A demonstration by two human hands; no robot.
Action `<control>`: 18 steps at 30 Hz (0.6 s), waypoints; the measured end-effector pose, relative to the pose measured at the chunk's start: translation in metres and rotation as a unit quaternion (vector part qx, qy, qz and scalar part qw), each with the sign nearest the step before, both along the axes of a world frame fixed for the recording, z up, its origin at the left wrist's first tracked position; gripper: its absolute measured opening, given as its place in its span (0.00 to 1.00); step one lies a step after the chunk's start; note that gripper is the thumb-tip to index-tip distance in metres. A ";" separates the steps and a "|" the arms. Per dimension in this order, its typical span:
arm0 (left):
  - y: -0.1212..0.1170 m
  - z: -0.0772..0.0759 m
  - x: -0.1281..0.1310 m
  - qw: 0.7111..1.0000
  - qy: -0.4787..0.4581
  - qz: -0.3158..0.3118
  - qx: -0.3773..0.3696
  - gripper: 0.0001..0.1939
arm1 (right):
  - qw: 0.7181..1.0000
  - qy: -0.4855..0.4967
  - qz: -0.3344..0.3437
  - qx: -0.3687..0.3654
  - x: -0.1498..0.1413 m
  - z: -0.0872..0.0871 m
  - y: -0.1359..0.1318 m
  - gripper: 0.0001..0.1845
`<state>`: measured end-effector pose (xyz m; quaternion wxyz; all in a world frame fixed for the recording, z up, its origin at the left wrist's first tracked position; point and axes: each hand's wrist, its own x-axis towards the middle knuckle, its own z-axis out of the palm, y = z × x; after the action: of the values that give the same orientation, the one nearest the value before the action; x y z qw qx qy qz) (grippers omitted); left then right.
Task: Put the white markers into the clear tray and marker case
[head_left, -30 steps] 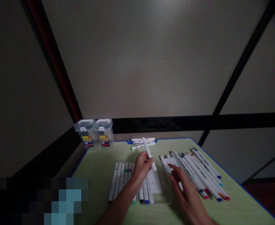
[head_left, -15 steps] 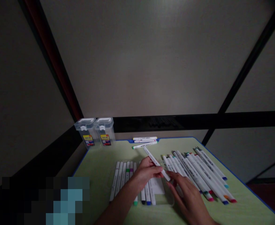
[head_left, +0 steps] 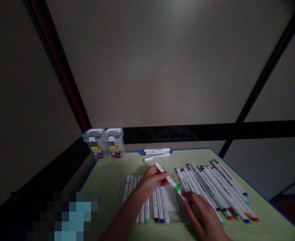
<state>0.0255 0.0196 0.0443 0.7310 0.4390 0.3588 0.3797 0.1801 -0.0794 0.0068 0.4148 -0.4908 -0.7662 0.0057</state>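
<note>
My left hand [head_left: 154, 179] grips a white marker [head_left: 166, 175] by its middle, and its upper end points away to the left. A green band shows on the marker near its lower end. That lower end sits between the thumb and fingers of my right hand [head_left: 197, 207]. Below my left hand, a row of white markers [head_left: 156, 206] lies in a clear plastic case [head_left: 184, 219]; my left forearm covers part of the row. Beside the last of them is a white sheet [head_left: 172, 201].
A large spread of white markers [head_left: 218, 187] with coloured ends lies on the right of the green table [head_left: 112, 167]. Several more markers [head_left: 157, 156] rest at the back edge. Two clear lidded boxes [head_left: 94, 142] stand at the back left, near the wall [head_left: 162, 67].
My left hand has brought the marker down and right to my right hand, which now holds its lower end. A green band on the marker has come into view.
</note>
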 end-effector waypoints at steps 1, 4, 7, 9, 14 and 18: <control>0.002 0.001 -0.002 1.000 0.003 0.011 0.004 0.20 | 1.000 0.006 0.002 -0.004 0.000 0.000 0.000 0.09; 0.007 0.004 -0.007 0.999 0.008 0.041 0.026 0.19 | 0.999 0.031 0.003 -0.027 0.001 -0.001 -0.001 0.09; 0.010 0.003 -0.009 0.997 0.028 0.056 0.050 0.17 | 0.995 0.084 -0.014 -0.049 0.001 0.000 -0.002 0.10; 0.010 0.002 -0.010 0.995 0.052 0.050 0.061 0.17 | 0.990 0.126 -0.030 -0.058 0.002 0.001 -0.002 0.10; 0.005 0.004 -0.010 0.987 0.119 0.004 0.107 0.14 | 0.964 0.244 -0.061 -0.085 0.004 0.004 0.001 0.12; 0.001 0.007 -0.011 0.977 0.150 -0.096 0.116 0.12 | 0.938 0.325 -0.065 -0.102 0.006 0.003 0.003 0.12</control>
<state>0.0143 0.0208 0.0516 0.6462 0.6051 0.3739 0.2767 0.1857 -0.0761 0.0094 0.5884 -0.5510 -0.5508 0.2164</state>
